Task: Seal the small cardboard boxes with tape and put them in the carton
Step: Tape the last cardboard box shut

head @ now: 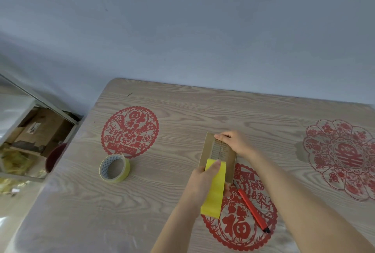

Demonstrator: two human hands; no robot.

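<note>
A small brown cardboard box lies on the table right of centre, its top flaps closed. My right hand grips the box's far end, fingers curled over the edge. My left hand holds a cut strip of yellow tape and presses its far end onto the near end of the box top with a fingertip. The rest of the strip hangs back over my left hand toward me. The yellow tape roll stands on the table to the left, apart from both hands.
A red utility knife lies on the table just right of the box, near my right forearm. Red paper-cut decorations mark the tabletop. Off the table's left edge sit a brown carton and a dark red bowl. A wall runs behind.
</note>
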